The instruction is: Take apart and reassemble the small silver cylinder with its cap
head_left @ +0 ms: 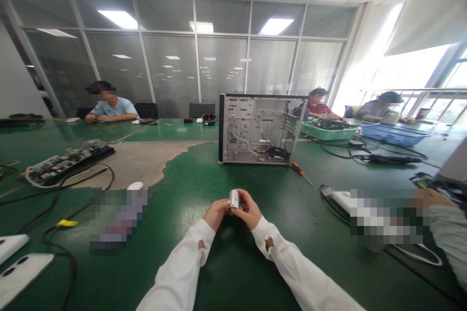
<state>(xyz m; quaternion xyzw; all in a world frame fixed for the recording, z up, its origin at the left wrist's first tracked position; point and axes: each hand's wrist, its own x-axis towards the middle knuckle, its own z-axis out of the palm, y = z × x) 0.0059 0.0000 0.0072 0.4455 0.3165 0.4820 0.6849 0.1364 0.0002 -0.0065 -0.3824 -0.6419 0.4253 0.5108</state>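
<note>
Left hand: the left hand (pixel 218 212) is closing its fingertips on the left side of the metal cylinder (pixel 234 198).
Right hand: the right hand (pixel 251 211) is curling round the right side of it, thumb pressing low; both are holding the one piece.
Cylinder: sitting upright between the fingers, just below frame centre, over the green worktop (pixel 233 272).
Computer case: the computer case (pixel 268 129) is standing beyond the hands, centre of frame, open side facing the camera, cables lying inside.
Screwdriver: an orange-handled screwdriver (pixel 297 168) is lying just beside the case's lower right corner.
Baskets: a green basket (pixel 328 133) and a blue basket (pixel 396 136) are standing side by side, right of frame; the green one is holding cables.
Right edge: another person's grey sleeve (pixel 447 233) is reaching in.
Upper left: a person in a light-blue shirt (pixel 118 108) is sitting at the worktop's far side.
</note>
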